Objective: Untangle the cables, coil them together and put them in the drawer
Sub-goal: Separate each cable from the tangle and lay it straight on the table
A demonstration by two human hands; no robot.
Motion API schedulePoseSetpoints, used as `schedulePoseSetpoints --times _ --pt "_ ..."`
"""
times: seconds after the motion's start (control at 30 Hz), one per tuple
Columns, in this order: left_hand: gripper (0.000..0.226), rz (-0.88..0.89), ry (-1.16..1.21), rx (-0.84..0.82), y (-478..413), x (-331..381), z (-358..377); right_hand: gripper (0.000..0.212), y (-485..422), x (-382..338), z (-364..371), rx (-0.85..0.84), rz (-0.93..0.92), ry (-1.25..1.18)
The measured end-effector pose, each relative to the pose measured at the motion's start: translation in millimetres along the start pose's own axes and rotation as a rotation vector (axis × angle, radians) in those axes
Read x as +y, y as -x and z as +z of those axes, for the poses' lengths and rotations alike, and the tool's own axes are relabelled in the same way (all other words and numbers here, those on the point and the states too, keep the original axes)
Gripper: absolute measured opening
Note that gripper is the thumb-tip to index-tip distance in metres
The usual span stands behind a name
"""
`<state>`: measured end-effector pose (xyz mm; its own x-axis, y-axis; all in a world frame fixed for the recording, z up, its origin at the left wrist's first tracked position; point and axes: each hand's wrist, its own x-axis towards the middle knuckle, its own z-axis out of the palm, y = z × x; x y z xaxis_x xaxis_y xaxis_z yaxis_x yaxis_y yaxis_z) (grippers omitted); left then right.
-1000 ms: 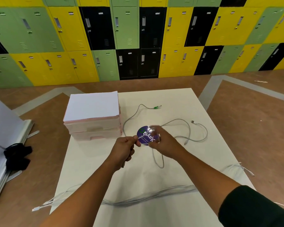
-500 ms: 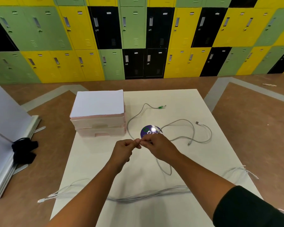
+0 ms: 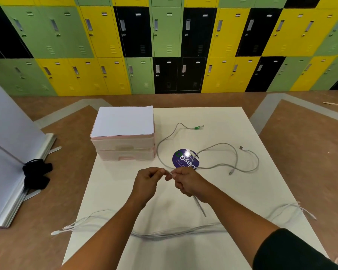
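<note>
Above the smooth white table, both hands' curled fingers pinch one thin, limp grey cable.

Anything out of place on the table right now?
Yes: the white cable bundle lies across the near part of the table, its plug ends overhanging both side edges, so it could slide off.

One table bears one drawer unit of two drawers, one purple disc, what look like two loose cables, a green-tipped cable and a grey cable, and one white cable bundle. Two hands: left hand, right hand.
</note>
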<state>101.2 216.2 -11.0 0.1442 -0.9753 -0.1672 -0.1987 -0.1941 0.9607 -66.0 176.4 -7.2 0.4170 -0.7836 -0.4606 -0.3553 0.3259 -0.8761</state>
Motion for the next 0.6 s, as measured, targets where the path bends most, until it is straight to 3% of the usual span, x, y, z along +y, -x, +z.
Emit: schedulePoseSetpoints --times 0.17,0.4,0.5,0.6 --pt "0.017 0.03 -0.258 -0.014 -6 -20 -7 0.024 -4 8 -2 0.057 -0.06 0.319" --pt "0.036 0.138 -0.886 -0.106 0 -14 -19 0.018 -8 6 -9 0.108 -0.072 0.609" --pt "0.035 0.089 -0.882 -0.229 0 -14 -14 0.017 -10 5 -4 0.139 -0.096 0.575" --pt "0.031 0.014 -0.642 -0.236 3 -18 -11 0.018 -13 1 3 0.153 -0.132 0.527"
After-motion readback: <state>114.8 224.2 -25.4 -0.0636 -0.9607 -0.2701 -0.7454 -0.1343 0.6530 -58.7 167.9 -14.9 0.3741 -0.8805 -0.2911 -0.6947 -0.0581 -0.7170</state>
